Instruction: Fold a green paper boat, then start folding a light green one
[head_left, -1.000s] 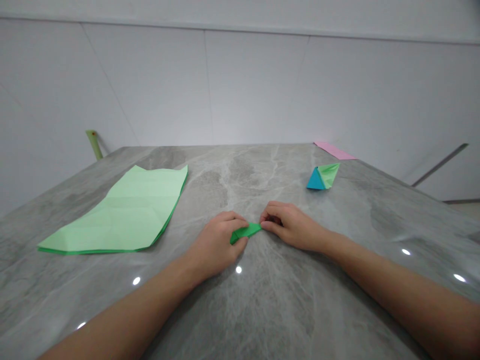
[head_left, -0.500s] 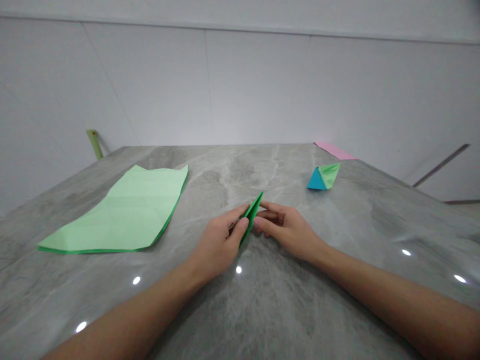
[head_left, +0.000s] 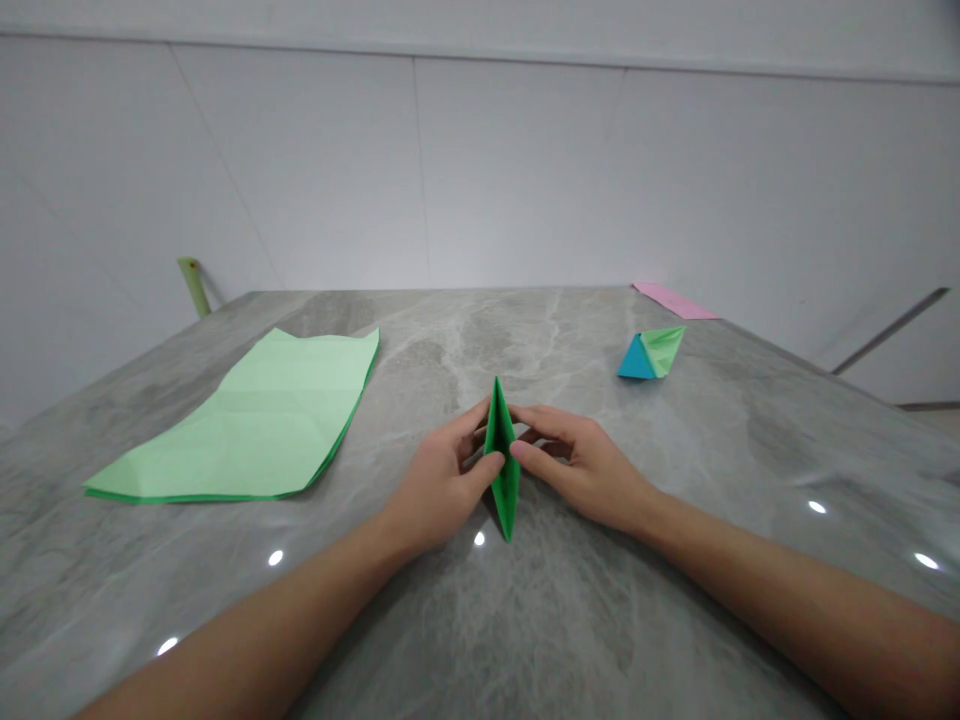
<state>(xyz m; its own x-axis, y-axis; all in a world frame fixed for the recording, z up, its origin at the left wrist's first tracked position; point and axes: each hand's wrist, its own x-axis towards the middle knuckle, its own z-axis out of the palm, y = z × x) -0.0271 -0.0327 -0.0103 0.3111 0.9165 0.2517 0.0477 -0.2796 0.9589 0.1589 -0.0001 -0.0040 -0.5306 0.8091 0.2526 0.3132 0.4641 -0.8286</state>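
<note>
A folded piece of green paper (head_left: pixel 504 490) stands between my hands near the middle of the table, parted in a narrow diamond-shaped gap. On its left side my left hand (head_left: pixel 448 482) grips it, the thumb pressed on the near layer at the gap and the fingers behind. My right hand (head_left: pixel 576 458) holds the right side, thumb and fingertips against the paper's edge. Part of the paper is hidden behind the thumbs and fingers.
Large light green sheets (head_left: pixel 262 425) lie on the grey marbled table (head_left: pixel 525 620) at left. A blue and green folded paper piece (head_left: pixel 651 354) rests at right, with pink paper (head_left: pixel 675 301) by the far right edge. A white wall (head_left: pixel 510 170) stands behind.
The green paper has turned from slanting right to nearly upright, and its gap faces me more. My right hand has closed in on its right side.
</note>
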